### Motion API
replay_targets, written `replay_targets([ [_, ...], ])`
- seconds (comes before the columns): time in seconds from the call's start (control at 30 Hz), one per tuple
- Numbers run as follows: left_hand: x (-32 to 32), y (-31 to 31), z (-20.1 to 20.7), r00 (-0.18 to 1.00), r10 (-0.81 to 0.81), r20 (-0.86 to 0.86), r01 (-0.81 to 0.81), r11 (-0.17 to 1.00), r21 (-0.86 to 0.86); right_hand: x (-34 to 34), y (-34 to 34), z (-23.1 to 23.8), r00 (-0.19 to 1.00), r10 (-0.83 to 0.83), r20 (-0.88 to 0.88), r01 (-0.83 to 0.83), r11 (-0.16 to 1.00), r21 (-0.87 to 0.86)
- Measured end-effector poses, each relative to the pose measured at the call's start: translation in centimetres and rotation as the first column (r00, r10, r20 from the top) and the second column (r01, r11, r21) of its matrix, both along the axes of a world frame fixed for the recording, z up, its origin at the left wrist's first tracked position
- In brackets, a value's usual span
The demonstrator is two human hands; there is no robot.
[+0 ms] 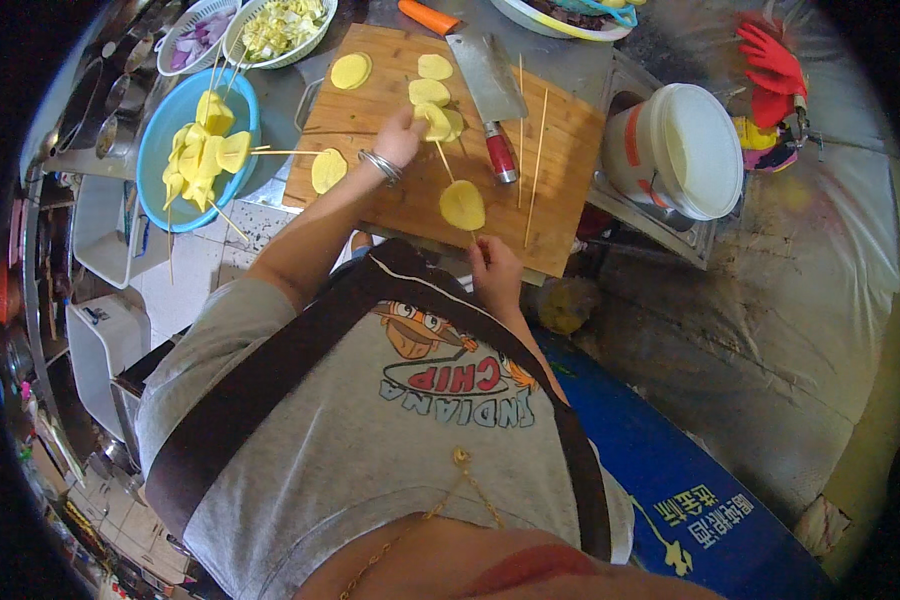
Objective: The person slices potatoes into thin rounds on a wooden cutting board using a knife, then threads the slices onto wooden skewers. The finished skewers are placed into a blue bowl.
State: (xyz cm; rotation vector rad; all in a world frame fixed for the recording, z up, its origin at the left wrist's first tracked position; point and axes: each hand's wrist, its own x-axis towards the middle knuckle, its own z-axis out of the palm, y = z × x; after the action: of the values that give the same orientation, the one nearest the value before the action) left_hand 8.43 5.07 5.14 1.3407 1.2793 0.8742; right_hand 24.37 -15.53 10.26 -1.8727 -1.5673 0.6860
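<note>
Left: blue bowl (pixel 153 165) held skewered yellow slices (pixel 195 160). Fingers of left hand (pixel 400 140) pinched a far slice (pixel 434 122) at the stick (pixel 444 160) tip, over the board (pixel 565 160). Threaded slice (pixel 462 205) sat nearer; right hand (pixel 495 268) fingers gripped the stick's near end. Threading seemed underway; next move called for steady, aligned pushing.

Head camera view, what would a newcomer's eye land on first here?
Probably the bright blue basin at the left, heaped with skewered yellow slices. Next might come the red-handled cleaver lying on the wooden board, then the red glove at the upper right, beyond the white bucket.
</note>
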Motion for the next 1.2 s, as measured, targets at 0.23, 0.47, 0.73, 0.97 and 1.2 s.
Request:
replay_targets([
  [0.23,2.7,-3.5,0.8,0.956,-0.290,-0.041,0.291,0.956,0.027,0.3,0.0,-1.6,0.841,-0.232,-0.490,0.177,0.972,-0.156],
  [0.47,2.0,8.7,2.5,0.388,-0.057,-0.920,0.401,0.909,0.112,2.7,-0.3,-0.8,0.857,-0.241,-0.455,0.202,0.970,-0.133],
  [0.73,0.8,5.9,2.9,0.916,-0.181,-0.358,0.166,0.983,-0.074,1.3,-0.6,-0.1,0.900,-0.204,-0.385,0.151,0.975,-0.164],
  [0.97,2.6,3.2,3.2,0.932,0.229,0.282,-0.180,0.965,-0.189,-0.2,-0.1,2.3,0.977,-0.045,-0.207,0.037,0.998,-0.041],
  [1.2,2.4,3.5,4.1,0.940,0.196,0.279,-0.035,0.869,-0.494,-0.2,-0.2,3.2,0.998,-0.027,-0.055,0.031,0.997,0.075],
])
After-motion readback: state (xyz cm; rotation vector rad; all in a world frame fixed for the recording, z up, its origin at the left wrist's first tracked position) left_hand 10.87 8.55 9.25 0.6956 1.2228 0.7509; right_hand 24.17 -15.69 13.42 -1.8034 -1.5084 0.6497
